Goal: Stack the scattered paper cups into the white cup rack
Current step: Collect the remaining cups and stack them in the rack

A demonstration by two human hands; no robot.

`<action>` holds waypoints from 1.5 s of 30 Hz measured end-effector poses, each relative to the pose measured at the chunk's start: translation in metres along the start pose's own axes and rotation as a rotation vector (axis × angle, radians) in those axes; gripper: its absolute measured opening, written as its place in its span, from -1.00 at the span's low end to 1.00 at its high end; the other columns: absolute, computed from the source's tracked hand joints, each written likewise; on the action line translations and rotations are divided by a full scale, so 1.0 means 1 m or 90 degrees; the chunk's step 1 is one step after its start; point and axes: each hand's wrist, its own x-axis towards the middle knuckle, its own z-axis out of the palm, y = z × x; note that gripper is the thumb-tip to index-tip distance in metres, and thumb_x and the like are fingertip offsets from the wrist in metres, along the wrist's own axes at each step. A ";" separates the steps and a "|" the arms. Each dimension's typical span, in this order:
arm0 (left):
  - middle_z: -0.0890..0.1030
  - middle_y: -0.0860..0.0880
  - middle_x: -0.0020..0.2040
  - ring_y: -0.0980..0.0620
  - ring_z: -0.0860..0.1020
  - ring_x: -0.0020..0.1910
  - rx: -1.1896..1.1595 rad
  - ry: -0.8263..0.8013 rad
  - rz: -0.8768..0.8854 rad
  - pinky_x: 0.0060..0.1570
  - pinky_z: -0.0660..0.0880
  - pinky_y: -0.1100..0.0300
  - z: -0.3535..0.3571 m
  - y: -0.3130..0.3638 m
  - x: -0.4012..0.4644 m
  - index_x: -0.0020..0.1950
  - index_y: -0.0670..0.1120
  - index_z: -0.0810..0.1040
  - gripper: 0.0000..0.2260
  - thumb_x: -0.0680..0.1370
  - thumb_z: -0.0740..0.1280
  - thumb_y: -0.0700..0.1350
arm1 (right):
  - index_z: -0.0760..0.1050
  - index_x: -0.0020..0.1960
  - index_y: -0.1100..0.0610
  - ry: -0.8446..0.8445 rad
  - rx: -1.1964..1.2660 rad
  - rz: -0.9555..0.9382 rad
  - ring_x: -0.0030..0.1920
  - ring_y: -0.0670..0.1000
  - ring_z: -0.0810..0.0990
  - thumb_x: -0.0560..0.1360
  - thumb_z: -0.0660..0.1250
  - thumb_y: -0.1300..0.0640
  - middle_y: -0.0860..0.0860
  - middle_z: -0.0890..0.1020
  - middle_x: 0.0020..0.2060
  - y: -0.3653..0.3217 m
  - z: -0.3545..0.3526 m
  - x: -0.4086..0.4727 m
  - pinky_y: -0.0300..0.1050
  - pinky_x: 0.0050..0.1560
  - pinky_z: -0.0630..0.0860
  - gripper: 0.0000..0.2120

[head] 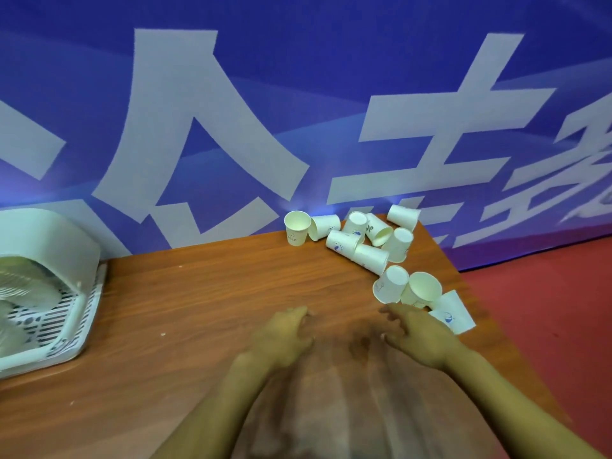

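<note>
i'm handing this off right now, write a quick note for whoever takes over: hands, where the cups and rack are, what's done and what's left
Left hand: open, holds nothing, low over the wooden table.
Right hand: open, holds nothing, fingers reaching toward the nearest cups, not gripping any.
Paper cups: scattered at the table's far right corner, a few upright, most tipped on their sides; three more in a near cluster just beyond the right hand.
White cup rack: at the table's left edge; what it holds is too blurred to tell.
Done: no cup visibly moved yet.
Left: pick up the cups, nest them, set the stack in the rack.
</note>
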 end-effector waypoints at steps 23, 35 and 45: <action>0.17 -0.12 0.47 -0.18 0.30 0.37 0.087 0.057 -0.097 0.29 0.38 -0.04 0.086 0.165 0.172 0.55 0.12 -0.04 -0.28 0.53 0.33 0.00 | 0.03 0.51 -0.12 -0.032 -0.072 -0.104 0.41 0.03 0.25 0.35 0.36 -0.30 -0.12 0.18 0.47 0.166 -0.049 0.119 0.02 0.32 0.27 -0.13; 0.27 -0.12 0.39 -0.15 0.38 0.26 0.213 0.020 -0.131 0.13 0.41 0.00 0.112 0.163 0.212 0.48 0.06 0.12 -0.48 0.58 0.21 0.11 | 0.03 0.54 0.02 -0.079 0.007 -0.129 0.45 -0.02 0.18 0.39 0.39 -0.20 -0.08 0.22 0.46 0.178 -0.029 0.135 -0.21 0.40 0.13 -0.12; 0.42 -0.02 0.26 -0.09 0.44 0.20 0.029 0.111 -0.200 0.05 0.41 0.07 0.062 0.117 0.145 0.33 0.04 0.28 -0.54 0.50 0.34 0.09 | 0.17 0.50 -0.05 -0.034 0.048 -0.156 0.38 -0.05 0.30 0.36 0.46 -0.10 -0.11 0.31 0.40 0.149 -0.046 0.118 -0.19 0.30 0.29 -0.20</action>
